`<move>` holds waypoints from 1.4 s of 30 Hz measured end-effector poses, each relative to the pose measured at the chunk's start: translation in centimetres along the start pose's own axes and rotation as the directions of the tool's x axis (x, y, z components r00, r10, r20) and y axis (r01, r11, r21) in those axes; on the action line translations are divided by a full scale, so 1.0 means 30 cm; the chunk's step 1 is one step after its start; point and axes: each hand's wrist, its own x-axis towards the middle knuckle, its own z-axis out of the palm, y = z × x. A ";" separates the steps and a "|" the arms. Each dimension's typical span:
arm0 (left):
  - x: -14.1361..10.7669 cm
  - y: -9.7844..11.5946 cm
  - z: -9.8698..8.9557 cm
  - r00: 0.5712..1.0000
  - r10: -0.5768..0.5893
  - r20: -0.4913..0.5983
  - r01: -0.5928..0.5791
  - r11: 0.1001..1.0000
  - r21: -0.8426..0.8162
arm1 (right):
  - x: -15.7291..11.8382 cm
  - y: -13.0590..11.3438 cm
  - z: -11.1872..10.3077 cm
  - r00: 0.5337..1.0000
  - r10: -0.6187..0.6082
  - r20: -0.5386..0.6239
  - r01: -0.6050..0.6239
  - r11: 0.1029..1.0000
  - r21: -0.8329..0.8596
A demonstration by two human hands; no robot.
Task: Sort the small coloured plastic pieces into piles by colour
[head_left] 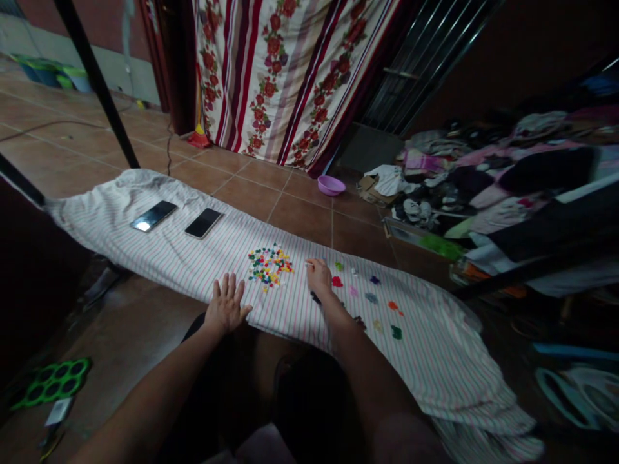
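My left hand [226, 305] lies flat at the near edge of the striped cloth [164, 258], fingers spread, holding nothing. Just beyond it is a loose heap of small multicoloured pieces [269, 265], possibly beads. To the right of that heap, my right hand [318, 276] is closed in a pinch; whatever sits at its fingertips is too small to name. Around and beyond this hand, little single-colour piles are spread out, among them a red pile [337, 281], a grey pile [371, 298], an orange pile [394, 307] and a dark green pile [396, 332]. My right forearm partly covers some dark pieces.
Two phones, a left one [153, 216] and a right one [204, 223], rest on the cloth's left part. A purple basin [331, 185] stands on the tiled floor beyond, before a floral curtain [285, 77]. Clothes [503, 187] are heaped at the right. A green holed tray [55, 381] is lower left.
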 end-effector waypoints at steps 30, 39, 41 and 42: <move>0.006 0.006 0.005 1.000 -0.008 -0.012 0.007 0.999 -0.049 | 0.005 -0.435 0.225 0.869 -0.151 0.471 0.287 0.930 -0.231; 0.003 0.005 -0.006 1.000 -0.004 -0.012 0.004 1.000 -0.026 | 0.005 -0.432 0.200 0.892 -0.142 0.429 0.228 0.961 -0.156; 0.002 0.005 -0.008 1.000 -0.004 -0.015 0.004 1.000 -0.027 | 0.001 -0.419 0.203 0.911 -0.126 0.394 0.179 0.979 -0.100; 0.001 0.005 -0.010 1.000 -0.003 -0.015 0.003 1.000 -0.029 | -0.001 -0.412 0.206 0.920 -0.108 0.376 0.144 0.987 -0.068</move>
